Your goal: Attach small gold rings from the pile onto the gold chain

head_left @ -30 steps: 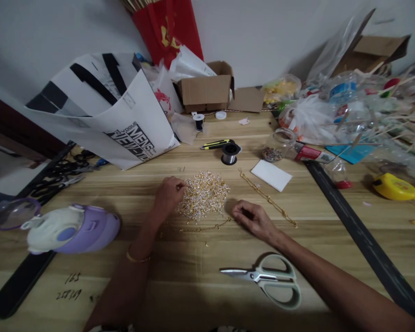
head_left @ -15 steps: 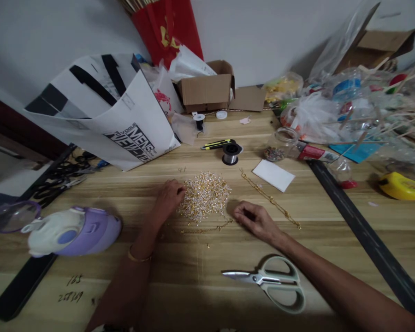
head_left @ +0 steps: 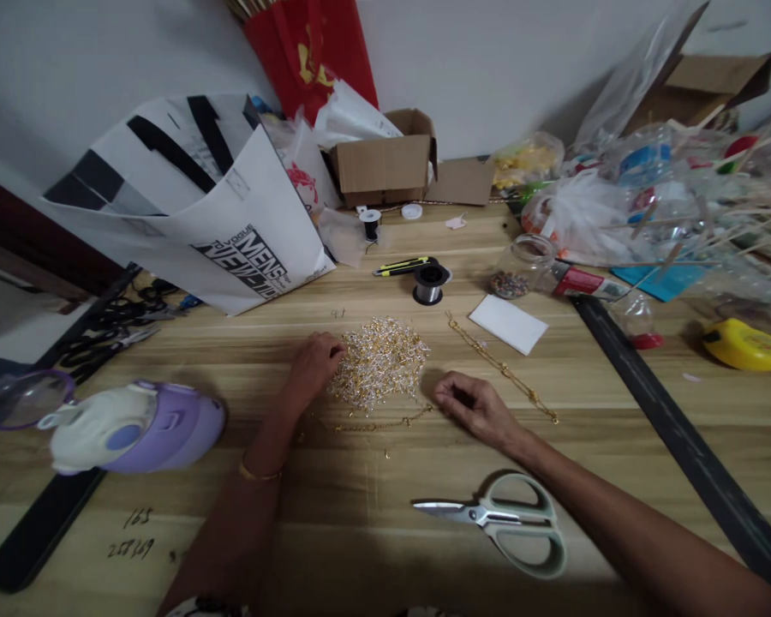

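Observation:
At the left edge of a heap of small gold and clear beads (head_left: 382,364), my left hand (head_left: 313,364) rests with its fingers curled and pressed together. What those fingertips hold, if anything, is too small to make out. On the other side of the heap lies my right hand (head_left: 474,404), its fingers closed in a loose pinch. A short gold chain (head_left: 376,425) lies below the heap, and its right end reaches close to the right fingertips; I cannot tell if they grip it. Farther right is a longer gold chain (head_left: 502,370), apart from both hands.
Scissors (head_left: 494,519) lie near the front. Behind the heap are a wire spool (head_left: 428,284), a utility knife (head_left: 403,266) and a white card (head_left: 508,325). A purple bottle (head_left: 160,428) and paper bag (head_left: 231,223) stand left. A tape measure (head_left: 746,344) and plastic clutter lie right.

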A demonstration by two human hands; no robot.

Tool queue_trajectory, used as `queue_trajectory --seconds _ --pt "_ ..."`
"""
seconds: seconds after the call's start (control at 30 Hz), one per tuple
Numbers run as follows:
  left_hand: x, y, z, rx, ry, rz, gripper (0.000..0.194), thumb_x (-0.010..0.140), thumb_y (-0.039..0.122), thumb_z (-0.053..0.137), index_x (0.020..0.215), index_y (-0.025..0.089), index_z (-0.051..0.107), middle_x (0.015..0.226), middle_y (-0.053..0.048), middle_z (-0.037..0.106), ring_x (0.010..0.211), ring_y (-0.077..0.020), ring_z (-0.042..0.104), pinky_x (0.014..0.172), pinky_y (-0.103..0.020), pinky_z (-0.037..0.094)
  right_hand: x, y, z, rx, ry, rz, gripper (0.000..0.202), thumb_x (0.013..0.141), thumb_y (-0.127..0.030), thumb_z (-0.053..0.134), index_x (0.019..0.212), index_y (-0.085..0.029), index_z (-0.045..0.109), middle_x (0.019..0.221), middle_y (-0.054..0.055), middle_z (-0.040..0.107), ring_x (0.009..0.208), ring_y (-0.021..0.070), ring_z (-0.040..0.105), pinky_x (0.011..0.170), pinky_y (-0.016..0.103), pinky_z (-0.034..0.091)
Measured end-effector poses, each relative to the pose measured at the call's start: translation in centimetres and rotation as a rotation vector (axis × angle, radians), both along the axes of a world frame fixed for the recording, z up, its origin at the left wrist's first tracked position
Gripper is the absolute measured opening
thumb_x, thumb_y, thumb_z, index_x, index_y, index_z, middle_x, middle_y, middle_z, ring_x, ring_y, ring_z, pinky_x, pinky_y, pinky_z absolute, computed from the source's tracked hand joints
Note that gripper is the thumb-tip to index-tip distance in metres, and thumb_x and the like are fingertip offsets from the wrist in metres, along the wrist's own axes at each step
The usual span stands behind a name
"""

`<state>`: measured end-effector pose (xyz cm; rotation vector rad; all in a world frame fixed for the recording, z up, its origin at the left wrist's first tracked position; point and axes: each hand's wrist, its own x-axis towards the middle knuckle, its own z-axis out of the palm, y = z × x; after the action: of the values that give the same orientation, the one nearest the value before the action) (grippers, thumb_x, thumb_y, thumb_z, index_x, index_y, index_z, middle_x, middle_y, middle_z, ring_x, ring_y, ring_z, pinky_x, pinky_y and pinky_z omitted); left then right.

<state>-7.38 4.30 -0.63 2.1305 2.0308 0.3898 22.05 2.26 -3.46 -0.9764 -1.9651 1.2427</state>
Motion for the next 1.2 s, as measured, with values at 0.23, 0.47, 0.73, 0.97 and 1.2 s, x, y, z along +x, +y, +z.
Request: queue_trajectory --seconds 0.23,0.47,0.73,0.97,1.2 --pt "0.0 0.1 -0.1 0.001 0.016 -0.020 0.012 0.077 0.018 0.053 0.072 0.017 0.064 0.080 -0.006 0.066 0.081 -0.0210 0.057 0.074 -0.031 0.042 0.0 0.0 0.0 0.002 -0.002 0.006 0.014 0.085 -0.026 0.051 0.076 -0.015 0.053 0.064 0.000 0.049 0.059 0.0110 0.043 0.054 0.022 0.034" --pt "0.2 0.0 0.0 0.002 0.073 -0.050 0.011 0.077 0.019 0.053 0.070 0.017 0.060 0.076 -0.006 0.063 0.078 -0.0208 0.056 0.072 -0.030 0.042 0.0 0.0 0.0 -0.011 -0.011 0.000 0.014 0.085 -0.026 0.050 0.077 -0.015 0.054 0.064 0.000 0.050 0.059 0.0114 0.044 0.055 0.022 0.035" --pt "0.1 -0.1 -0.6 0.055 0.119 -0.120 0.012 0.082 0.019 0.048 0.074 0.017 0.056 0.078 -0.007 0.061 0.081 -0.0214 0.053 0.078 -0.033 0.041 0.0 0.0 0.0 -0.010 -0.017 0.006 0.014 0.085 -0.026 0.051 0.078 -0.015 0.054 0.065 0.000 0.050 0.060 0.0111 0.044 0.055 0.022 0.034" --pt "0.2 -0.4 -0.3 0.051 0.090 -0.104 0.012 0.082 0.020 0.046 0.074 0.018 0.054 0.077 -0.006 0.059 0.079 -0.0212 0.052 0.077 -0.034 0.041 0.0 0.0 0.0 0.005 -0.016 0.012 0.015 0.085 -0.028 0.050 0.078 -0.015 0.054 0.064 0.000 0.050 0.059 0.0111 0.043 0.054 0.022 0.034" --pt "0.5 -0.2 0.5 0.082 -0.027 -0.067 0.010 0.080 0.020 0.048 0.074 0.018 0.056 0.080 -0.007 0.060 0.083 -0.0214 0.051 0.080 -0.035 0.041 0.1 0.0 0.0 0.012 -0.008 0.005 0.017 0.085 -0.030 0.050 0.077 -0.015 0.054 0.064 0.000 0.050 0.059 0.0114 0.043 0.054 0.022 0.034"
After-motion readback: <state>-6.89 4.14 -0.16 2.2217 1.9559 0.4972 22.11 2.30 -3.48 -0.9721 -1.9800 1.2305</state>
